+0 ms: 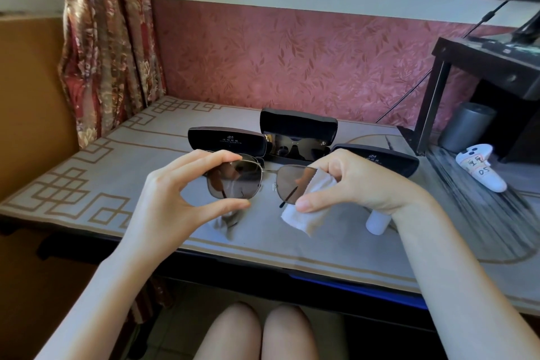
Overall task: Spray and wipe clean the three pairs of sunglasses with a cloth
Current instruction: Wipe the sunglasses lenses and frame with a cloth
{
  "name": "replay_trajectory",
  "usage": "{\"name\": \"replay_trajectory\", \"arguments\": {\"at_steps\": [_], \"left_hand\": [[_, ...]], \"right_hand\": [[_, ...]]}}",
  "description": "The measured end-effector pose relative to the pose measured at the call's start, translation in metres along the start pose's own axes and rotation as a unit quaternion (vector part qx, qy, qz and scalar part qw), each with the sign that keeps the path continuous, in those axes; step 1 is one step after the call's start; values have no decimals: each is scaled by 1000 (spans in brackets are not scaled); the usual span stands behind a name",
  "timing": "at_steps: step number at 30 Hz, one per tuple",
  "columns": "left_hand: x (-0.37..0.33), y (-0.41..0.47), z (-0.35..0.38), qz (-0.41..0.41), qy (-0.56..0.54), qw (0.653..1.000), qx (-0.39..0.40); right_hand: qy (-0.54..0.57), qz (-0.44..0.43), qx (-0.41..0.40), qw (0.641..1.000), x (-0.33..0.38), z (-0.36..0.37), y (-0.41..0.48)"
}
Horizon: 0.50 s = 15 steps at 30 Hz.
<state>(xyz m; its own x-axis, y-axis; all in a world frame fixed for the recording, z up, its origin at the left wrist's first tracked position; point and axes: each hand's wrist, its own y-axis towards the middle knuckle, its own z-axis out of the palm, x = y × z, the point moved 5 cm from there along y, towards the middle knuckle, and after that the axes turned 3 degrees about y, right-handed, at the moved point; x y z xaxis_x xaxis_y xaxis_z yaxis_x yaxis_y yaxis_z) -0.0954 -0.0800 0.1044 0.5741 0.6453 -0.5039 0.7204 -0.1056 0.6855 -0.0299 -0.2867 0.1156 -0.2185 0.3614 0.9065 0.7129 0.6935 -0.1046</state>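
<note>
A thin metal-framed pair of sunglasses (pixel 242 181) with brown lenses is held up above the table. My left hand (pixel 178 193) pinches its left lens rim between thumb and fingers. With my right hand (pixel 347 181) I press a white cloth (pixel 309 207) around the right lens, thumb in front. A second dark pair (pixel 295 147) lies in the open middle case (pixel 298 126). Two other black cases stand open, one at the left (pixel 225 140) and one at the right (pixel 380 159). A white spray bottle (pixel 378 223) stands partly hidden behind my right wrist.
The table (pixel 87 184) has a patterned beige mat. At the right are a dark shelf stand (pixel 455 73) with a monitor above, a grey cylinder (pixel 464 126) and a white game controller (pixel 482 168). A curtain (pixel 105 38) hangs at the back left.
</note>
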Motion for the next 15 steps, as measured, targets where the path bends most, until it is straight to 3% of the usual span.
{"name": "replay_trajectory", "arguments": {"at_steps": [8, 15], "left_hand": [[-3, 1, 5, 14, -9, 1000, 18], [2, 0, 1, 8, -9, 1000, 8]], "right_hand": [[-16, -29, -20, 999, 9, 12, 10], [-28, 1, 10, 1000, -1, 1, 1]]}}
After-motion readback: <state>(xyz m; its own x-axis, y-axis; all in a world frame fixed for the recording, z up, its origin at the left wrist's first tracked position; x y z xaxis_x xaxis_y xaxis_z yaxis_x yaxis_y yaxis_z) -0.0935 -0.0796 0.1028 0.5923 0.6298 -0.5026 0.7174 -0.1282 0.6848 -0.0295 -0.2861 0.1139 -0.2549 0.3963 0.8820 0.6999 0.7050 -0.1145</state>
